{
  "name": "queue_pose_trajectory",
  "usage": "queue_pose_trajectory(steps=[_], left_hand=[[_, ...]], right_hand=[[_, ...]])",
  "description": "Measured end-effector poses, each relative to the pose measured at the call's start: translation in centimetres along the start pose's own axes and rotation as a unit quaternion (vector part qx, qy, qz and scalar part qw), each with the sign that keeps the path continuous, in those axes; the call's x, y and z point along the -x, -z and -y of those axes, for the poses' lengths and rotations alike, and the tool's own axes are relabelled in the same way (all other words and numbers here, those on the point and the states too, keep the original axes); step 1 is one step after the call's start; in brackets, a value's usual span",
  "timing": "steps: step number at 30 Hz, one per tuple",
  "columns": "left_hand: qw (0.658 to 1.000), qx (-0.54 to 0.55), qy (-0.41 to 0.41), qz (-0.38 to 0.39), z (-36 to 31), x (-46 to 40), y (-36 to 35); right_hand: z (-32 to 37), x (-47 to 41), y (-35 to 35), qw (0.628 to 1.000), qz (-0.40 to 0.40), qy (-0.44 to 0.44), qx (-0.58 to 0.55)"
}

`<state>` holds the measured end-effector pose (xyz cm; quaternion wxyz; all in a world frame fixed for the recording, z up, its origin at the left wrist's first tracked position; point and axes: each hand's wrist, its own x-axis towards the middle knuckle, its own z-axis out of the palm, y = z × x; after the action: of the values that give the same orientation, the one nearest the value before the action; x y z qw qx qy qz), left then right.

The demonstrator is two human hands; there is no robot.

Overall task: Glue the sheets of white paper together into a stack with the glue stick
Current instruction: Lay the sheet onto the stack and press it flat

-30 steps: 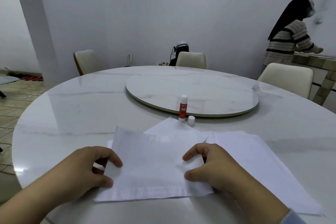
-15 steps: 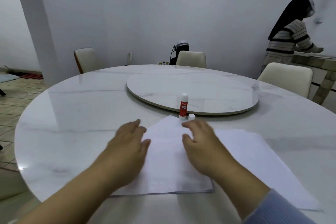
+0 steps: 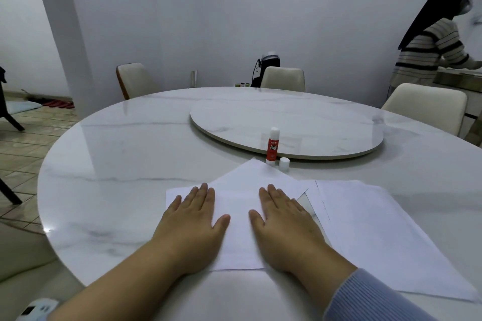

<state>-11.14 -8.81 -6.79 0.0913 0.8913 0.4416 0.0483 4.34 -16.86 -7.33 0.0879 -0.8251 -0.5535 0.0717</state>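
Both your palms are flat on the paper. Your left hand lies spread at the 7 o'clock side of the top sheet, fingers fanned and extended, gripping nothing; your right hand mirrors it at 5 o'clock, also splayed wide, pressing rather than holding. A blue ribbed sleeve covers your right forearm.

The top sheet is plain white, smooth, squared to you, its near edge showing between your wrists. Beneath it a second sheet sits rotated, one corner poking out toward 12 o'clock. Off at 3 o'clock a loose spread of more white sheets fans toward the table's near edge, their edges slightly offset, a sliver of tabletop showing in the gap beside your right hand.

The glue stick stands upright at 12 o'clock, just past that poking corner, red label, white top end, uncapped. Its small white cap rests just beside it at its 4 o'clock, apart from the tube. Both sit on the white marble table, right in front of the round turntable.
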Motion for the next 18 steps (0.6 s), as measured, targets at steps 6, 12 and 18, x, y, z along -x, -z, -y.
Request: queue_pose_trajectory(steps=[6,12,18], left_hand=[[0.999,-0.002,0.045,-0.019,0.20,0.23,-0.24],[0.993,0.024,0.108,-0.039,0.21,0.45,-0.38],[0.990,0.035,0.123,-0.058,0.08,0.52,-0.34]], right_hand=[[-0.36,0.10,0.49,1.000,0.002,-0.003,-0.016],[-0.52,0.38,0.09,0.998,-0.027,-0.048,-0.035],[-0.94,0.41,0.99,0.991,-0.101,-0.051,-0.074]])
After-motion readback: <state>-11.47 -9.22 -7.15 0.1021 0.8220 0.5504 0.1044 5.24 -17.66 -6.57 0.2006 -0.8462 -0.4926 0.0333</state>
